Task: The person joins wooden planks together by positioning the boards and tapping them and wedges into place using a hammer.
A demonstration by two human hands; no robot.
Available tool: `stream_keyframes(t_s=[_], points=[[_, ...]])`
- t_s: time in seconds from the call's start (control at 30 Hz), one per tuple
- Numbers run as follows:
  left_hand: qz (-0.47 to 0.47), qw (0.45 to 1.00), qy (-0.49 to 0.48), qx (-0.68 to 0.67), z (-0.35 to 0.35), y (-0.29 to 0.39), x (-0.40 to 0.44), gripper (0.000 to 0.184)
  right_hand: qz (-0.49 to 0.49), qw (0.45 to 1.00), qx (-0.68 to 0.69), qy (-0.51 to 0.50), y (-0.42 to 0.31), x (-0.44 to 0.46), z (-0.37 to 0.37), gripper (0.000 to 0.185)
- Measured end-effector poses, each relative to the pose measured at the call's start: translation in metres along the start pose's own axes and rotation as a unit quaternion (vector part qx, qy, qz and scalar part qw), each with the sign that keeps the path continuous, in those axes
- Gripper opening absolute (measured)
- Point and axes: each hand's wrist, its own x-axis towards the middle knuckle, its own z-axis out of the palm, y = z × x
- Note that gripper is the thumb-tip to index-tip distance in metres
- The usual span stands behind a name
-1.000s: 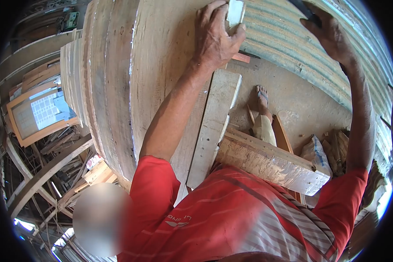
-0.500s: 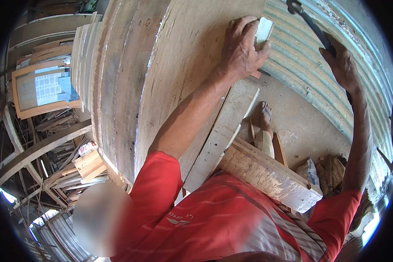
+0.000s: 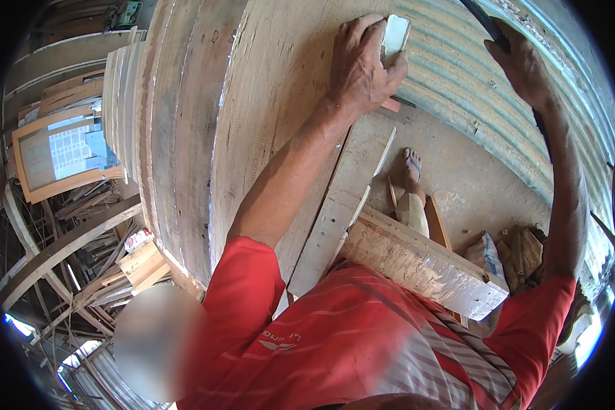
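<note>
At the top centre, my left hand (image 3: 363,65) grips a small block with a pale, whitish face (image 3: 395,35), held at the far right edge of the wide wooden boards (image 3: 273,89). My right hand (image 3: 523,65) is raised at the upper right, its fingers wrapped round the dark handle of a hammer (image 3: 484,19). The hammer's head is cut off by the top of the frame. Corrugated metal sheet (image 3: 458,89) lies behind both hands.
A narrow plank (image 3: 342,205) and a thick wooden beam (image 3: 424,263) stand close before my body. My foot (image 3: 412,164) is on the floor beyond the beam. Scrap wood (image 3: 143,263) and a framed glass panel (image 3: 65,154) are at the left.
The hammer head, visible half a second ago, has gone out of the top of the frame. The camera view has shifted; my left hand keeps its hold on the block.
</note>
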Motion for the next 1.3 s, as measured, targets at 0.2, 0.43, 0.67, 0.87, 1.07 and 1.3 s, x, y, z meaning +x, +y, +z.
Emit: stream_keyframes(t_s=[0.2, 0.43, 0.67, 0.87, 1.07, 1.3], points=[[-0.011, 1.0, -0.02, -0.005, -0.004, 0.002, -0.001, 0.054, -0.003, 0.993, 0.031, -0.116, -0.03, -0.024, 0.004, 0.043], [0.001, 1.0, -0.009, 0.003, -0.001, -0.001, -0.003, 0.055, 0.006, 0.999, 0.002, 0.032, 0.005, 0.0, 0.009, 0.037], [-0.007, 1.0, -0.019, 0.002, -0.003, 0.003, -0.002, 0.055, 0.001, 0.993, 0.016, -0.116, -0.036, -0.018, -0.004, 0.043], [-0.012, 1.0, -0.004, 0.003, -0.002, 0.0, -0.004, 0.055, 0.001, 1.0, -0.014, -0.001, 0.016, 0.008, 0.004, 0.04], [-0.02, 1.0, -0.017, -0.005, -0.005, 0.002, -0.003, 0.054, -0.043, 0.996, 0.03, -0.073, -0.017, -0.022, 0.017, 0.041], [-0.032, 0.999, 0.011, -0.021, -0.004, 0.002, -0.004, 0.051, 0.027, 0.999, 0.023, -0.005, 0.004, 0.006, 0.003, 0.045]])
